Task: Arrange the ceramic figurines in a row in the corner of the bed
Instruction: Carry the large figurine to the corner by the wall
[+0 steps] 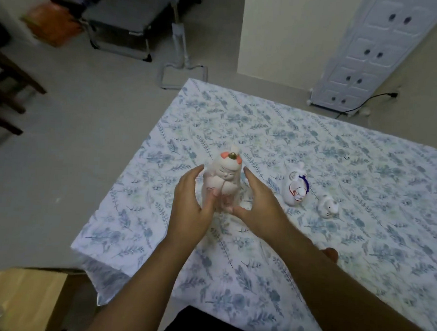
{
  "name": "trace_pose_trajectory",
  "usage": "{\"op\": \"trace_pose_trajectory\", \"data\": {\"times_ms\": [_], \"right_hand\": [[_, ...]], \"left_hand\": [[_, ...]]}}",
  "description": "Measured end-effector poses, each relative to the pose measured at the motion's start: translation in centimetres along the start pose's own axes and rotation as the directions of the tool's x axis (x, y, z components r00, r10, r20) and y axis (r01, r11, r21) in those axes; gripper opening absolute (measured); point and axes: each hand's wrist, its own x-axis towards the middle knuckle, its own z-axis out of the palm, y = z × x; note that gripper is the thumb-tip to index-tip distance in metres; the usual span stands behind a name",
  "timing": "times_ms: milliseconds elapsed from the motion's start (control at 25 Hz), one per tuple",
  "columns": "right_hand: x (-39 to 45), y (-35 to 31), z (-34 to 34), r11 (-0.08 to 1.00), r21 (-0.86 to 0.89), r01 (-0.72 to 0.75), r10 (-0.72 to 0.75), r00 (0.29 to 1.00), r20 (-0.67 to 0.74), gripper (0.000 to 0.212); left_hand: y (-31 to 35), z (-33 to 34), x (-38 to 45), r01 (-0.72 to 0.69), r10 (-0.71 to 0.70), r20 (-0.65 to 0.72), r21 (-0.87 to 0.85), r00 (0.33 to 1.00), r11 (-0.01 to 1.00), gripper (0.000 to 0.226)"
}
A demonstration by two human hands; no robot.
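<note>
A tall white ceramic figurine [224,177] with a face, pink ears and a gold knob on top stands upright on the floral bed sheet [309,246], near the bed's left edge. My left hand [191,204] cups its left side, thumb pressed on the lower front. On the other side, my right hand [257,202] has its thumb at the base and its fingers stretched up alongside. A medium white figurine [295,188] with blue and red markings stands to the right. Further right sits a small white figurine [327,206].
The bed's near-left corner [81,249] drops to grey floor [75,132]. A cardboard box [20,299] sits at the lower left. A folding cot [123,21] and a stand [183,72] are beyond the bed, a white cabinet [365,54] and cable at the back right.
</note>
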Motion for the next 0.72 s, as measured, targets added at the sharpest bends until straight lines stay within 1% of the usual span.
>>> {"op": "trace_pose_trajectory", "data": {"times_ms": [80,120,160,240,320,400,440,520,640,720], "right_hand": [[1.4,-0.8,0.4,0.994,0.089,-0.058,0.052,0.996,0.071,0.084],[1.7,-0.9,0.7,0.992,0.110,-0.069,0.064,0.997,0.051,0.080],[1.9,-0.9,0.7,0.988,0.134,-0.073,0.073,0.997,0.004,0.076],[1.4,-1.4,0.2,0.981,0.190,-0.041,0.058,0.995,-0.087,0.070],[0.1,-2.5,-1.5,0.974,0.224,-0.003,0.042,0.985,-0.167,0.069],[-1.6,-2.9,-4.2,0.966,0.258,0.027,0.042,0.965,-0.258,0.066],[-2.5,-2.8,-5.7,0.961,0.272,0.052,0.036,0.950,-0.310,0.066],[-4.5,-1.6,-8.8,0.949,0.306,0.080,0.053,0.914,-0.403,0.069],[-7.8,1.7,-14.0,0.911,0.404,0.079,0.142,0.861,-0.489,0.073],[-10.0,5.1,-17.4,0.907,0.413,0.077,0.202,0.783,-0.589,0.072]], "left_hand": [[-0.9,-0.3,1.7,0.057,-0.039,0.188,-0.089,0.981,0.994,0.065],[-1.1,-0.3,2.2,0.067,-0.029,0.244,-0.149,0.969,0.987,0.063],[-1.1,-0.3,2.8,0.069,-0.013,0.273,-0.197,0.962,0.978,0.059],[-0.4,-0.6,3.5,0.046,0.029,0.283,-0.254,0.959,0.966,0.057],[1.6,-0.9,4.1,0.015,0.076,0.296,-0.292,0.952,0.956,0.058],[4.6,-0.5,4.9,-0.015,0.132,0.346,-0.320,0.929,0.947,0.058],[6.3,0.0,5.2,-0.030,0.168,0.379,-0.343,0.910,0.939,0.057],[9.9,1.9,5.4,-0.055,0.251,0.467,-0.393,0.848,0.918,0.053],[14.8,7.8,4.9,-0.058,0.335,0.565,-0.451,0.754,0.891,0.047],[17.7,13.5,3.9,-0.071,0.357,0.595,-0.448,0.720,0.891,0.049]]}}
